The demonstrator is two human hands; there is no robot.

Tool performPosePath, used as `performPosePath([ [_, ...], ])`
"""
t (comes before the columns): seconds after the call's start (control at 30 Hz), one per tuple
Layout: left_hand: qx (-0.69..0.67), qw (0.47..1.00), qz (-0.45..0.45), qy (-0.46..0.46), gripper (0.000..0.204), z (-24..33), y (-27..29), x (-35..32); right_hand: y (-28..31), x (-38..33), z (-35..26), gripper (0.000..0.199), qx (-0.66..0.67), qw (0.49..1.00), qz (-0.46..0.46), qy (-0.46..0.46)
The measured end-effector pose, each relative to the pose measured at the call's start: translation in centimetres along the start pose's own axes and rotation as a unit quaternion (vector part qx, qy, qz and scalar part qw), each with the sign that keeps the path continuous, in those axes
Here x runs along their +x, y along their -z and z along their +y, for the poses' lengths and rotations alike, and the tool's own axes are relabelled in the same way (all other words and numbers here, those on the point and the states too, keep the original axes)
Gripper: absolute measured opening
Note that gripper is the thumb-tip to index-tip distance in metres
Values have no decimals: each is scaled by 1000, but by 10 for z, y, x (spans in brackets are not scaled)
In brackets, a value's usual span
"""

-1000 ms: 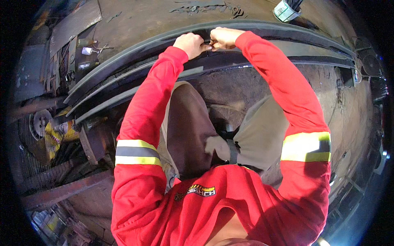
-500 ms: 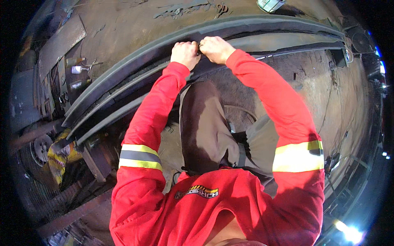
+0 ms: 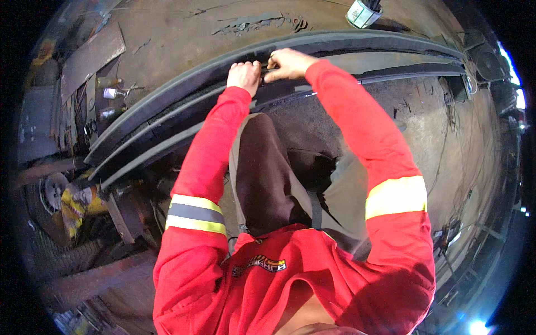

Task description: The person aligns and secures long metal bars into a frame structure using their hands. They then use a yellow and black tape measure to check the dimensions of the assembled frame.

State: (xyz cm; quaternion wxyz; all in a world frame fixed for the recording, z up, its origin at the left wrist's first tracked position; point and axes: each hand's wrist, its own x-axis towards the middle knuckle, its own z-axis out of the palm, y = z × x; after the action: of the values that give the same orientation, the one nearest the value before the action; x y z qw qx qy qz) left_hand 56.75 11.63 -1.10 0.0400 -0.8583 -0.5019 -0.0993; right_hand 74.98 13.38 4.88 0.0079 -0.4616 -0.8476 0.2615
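Both hands are up at 12 o'clock on the long dark metal rail (image 3: pixel 167 114) that arcs across the floor. Left hand (image 3: pixel 244 75) is fisted tight on its edge, right hand (image 3: pixel 287 63) pinches something small right beside it (can't tell what). White can (image 3: pixel 362 12) sits at 1 o'clock.

A single head-worn fisheye camera looks steeply down the wearer's own red-sleeved arms and chest. It sits close to the body, with the left hand (image 3: pixel 244 75) and right hand (image 3: pixel 287 62) near the top centre, over long curved metal strips (image 3: pixel 167 120). Straight edges bow toward the dark circular rim.
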Motion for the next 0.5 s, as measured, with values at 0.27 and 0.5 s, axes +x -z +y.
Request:
performPosePath([
  [0.27,-83,990,-114,3,50,35,50,16,41,17,64,34,13,980,-194,43],
  [0.5,-155,973,-167,-17,31,42,40,45,45,8,39,31,-121,973,-103,170],
])
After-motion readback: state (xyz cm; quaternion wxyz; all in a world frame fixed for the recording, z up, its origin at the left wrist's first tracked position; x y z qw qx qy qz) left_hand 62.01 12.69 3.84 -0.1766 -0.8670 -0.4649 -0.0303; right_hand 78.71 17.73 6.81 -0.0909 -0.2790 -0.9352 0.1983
